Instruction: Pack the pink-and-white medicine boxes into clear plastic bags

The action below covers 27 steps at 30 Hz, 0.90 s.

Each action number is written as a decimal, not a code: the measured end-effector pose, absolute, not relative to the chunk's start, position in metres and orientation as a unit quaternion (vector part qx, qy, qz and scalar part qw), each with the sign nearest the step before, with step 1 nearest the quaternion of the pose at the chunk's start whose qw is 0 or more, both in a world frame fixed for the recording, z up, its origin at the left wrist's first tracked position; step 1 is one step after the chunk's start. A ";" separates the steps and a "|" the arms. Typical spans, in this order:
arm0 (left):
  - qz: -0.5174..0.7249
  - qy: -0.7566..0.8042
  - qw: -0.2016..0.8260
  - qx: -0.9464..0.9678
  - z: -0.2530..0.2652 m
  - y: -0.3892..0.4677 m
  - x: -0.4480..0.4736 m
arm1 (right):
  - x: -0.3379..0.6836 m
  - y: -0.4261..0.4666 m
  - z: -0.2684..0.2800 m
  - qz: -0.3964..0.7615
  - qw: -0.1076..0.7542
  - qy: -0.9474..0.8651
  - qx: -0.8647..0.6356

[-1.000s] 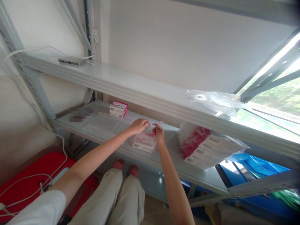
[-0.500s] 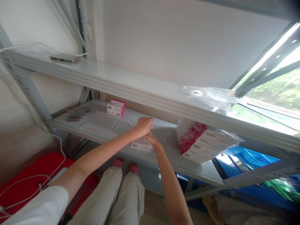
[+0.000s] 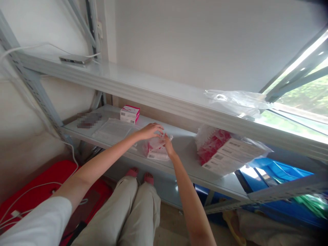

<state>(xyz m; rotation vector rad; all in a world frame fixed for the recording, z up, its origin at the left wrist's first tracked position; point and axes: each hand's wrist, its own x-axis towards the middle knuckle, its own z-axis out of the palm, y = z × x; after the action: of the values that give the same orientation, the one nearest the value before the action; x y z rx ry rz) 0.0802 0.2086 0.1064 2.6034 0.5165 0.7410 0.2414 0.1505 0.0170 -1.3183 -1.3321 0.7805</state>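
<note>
Below both hands, a small white and pink box (image 3: 155, 155) lies in a clear plastic bag (image 3: 154, 142) on the lower shelf. My left hand (image 3: 151, 131) hovers just over the bag's upper side, its fingers bent and apart. Beside it my right hand (image 3: 168, 146) pinches the gathered plastic at the bag's right end; the exact fingertip contact is small and blurred. Left of the hands a flat clear plastic bag (image 3: 112, 129) rests on the shelf. Behind that stand stacked white and pink boxes (image 3: 130, 113).
Several bagged pink and white boxes (image 3: 225, 152) sit at the right of the lower shelf (image 3: 183, 140). The upper shelf (image 3: 143, 80) overhangs, carrying crumpled plastic (image 3: 234, 100) and a flat device (image 3: 75, 59) with a cable. Blue bins (image 3: 289, 171) stand lower right; a red object (image 3: 57, 177) is lower left.
My hands were close together, overlapping above the bagged box. Now they are apart, the left fingers have spread, and more of the box and bag shows. The view has shifted slightly.
</note>
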 end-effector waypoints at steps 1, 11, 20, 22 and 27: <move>0.282 0.191 0.165 0.925 0.102 0.209 0.077 | 0.241 0.151 0.018 0.334 0.524 -0.552 -0.556; 0.416 0.216 0.135 0.873 0.078 0.181 0.082 | 0.241 0.151 0.034 0.254 0.548 -0.559 -0.568; 0.325 0.272 0.411 0.807 0.038 0.179 0.099 | 0.260 0.145 0.036 0.188 0.495 -0.636 -0.562; 0.310 0.262 0.431 0.806 0.040 0.184 0.095 | 0.264 0.139 0.039 0.138 0.433 -0.706 -0.542; 0.297 0.262 0.540 0.743 0.036 0.196 0.090 | 0.264 0.124 0.054 -0.013 0.212 -0.834 -0.510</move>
<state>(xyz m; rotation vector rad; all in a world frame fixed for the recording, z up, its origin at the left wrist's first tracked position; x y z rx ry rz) 0.0901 0.1961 0.0358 1.7669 0.6220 0.7058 0.2639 0.1236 0.0541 -1.4161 -2.3163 -0.0369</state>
